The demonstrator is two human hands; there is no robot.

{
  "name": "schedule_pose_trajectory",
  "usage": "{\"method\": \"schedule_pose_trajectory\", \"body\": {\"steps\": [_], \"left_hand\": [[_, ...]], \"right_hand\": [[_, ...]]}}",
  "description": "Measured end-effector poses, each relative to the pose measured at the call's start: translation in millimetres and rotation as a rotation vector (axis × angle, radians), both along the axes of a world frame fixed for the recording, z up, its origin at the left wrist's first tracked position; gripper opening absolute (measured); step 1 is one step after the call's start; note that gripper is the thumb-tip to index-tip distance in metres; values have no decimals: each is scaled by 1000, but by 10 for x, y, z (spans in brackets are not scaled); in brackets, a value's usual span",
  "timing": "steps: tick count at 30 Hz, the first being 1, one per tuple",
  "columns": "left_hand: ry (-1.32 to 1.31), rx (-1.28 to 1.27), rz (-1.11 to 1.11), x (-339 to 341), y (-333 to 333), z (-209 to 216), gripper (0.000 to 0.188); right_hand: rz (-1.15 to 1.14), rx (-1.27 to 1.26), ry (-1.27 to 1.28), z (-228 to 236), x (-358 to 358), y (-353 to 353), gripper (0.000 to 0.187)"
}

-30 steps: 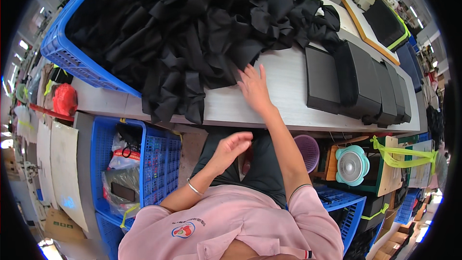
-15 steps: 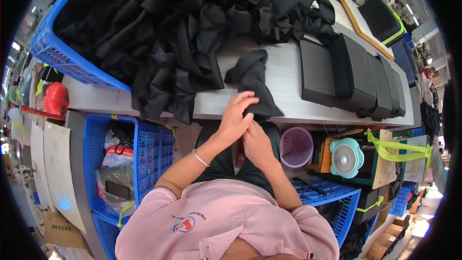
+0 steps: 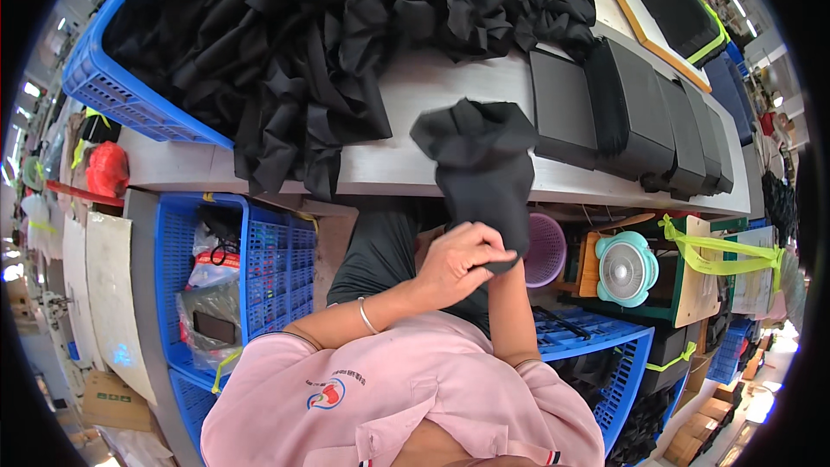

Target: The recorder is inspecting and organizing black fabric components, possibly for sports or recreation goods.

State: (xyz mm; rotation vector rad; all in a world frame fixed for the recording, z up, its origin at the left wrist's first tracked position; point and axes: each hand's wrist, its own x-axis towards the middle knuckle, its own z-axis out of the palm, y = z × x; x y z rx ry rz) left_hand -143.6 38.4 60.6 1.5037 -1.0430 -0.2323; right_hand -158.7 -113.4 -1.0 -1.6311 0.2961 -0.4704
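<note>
A black cloth piece, tube- or pouch-like, stands up over the table's front edge with its upper end crumpled. It covers my right hand, which seems to be inside it; only the right wrist and forearm show below the hem, so its fingers are hidden. My left hand, with a bangle at the wrist, is closed on the lower edge of this piece, beside the right wrist. Beyond, a big heap of loose black cloth pieces spills onto the table. Stacks of flat black pieces stand to the right.
A blue crate holds part of the heap at the far left. Below the table are another blue crate with bags and a phone, a purple basket, a turquoise fan and a blue crate at the right.
The black cloth piece has risen off the tabletop and come over my right hand. My left hand has moved right and down onto its lower edge.
</note>
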Motion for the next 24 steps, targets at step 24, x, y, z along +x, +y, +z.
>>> {"method": "schedule_pose_trajectory", "body": {"steps": [24], "left_hand": [[165,122,37,514,-317,-32,22]], "right_hand": [[-112,171,-206,643,-340,24,81]]}}
